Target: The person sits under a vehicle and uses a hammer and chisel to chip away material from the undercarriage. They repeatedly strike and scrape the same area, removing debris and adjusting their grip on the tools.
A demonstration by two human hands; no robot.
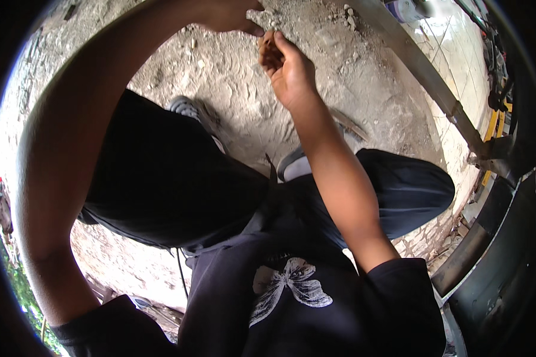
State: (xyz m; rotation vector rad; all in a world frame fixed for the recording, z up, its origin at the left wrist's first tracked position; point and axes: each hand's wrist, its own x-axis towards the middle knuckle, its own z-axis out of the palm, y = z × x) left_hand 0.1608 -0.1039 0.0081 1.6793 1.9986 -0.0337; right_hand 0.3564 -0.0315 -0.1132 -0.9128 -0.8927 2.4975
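My left hand (227, 16) reaches in at the top of the view, partly cut off by the rim. Its thumb and a finger are spread apart with nothing visible between them. Close beside its thumb tip is my right hand (293, 71), palm turned up and fingers curled, with the thumb pointing up. Something brown and shadowed (270, 51) shows at the curled fingers, too dark and small to name. Both hands are above the dusty ground, in front of my shoes.
Dry, crumbly ground (232, 71) with small stones lies around my grey shoes (187, 109). A metal bar (420, 62) slants down the right side toward a dark tyre-like curve (473, 256). A whitish container (406, 10) stands at the top right.
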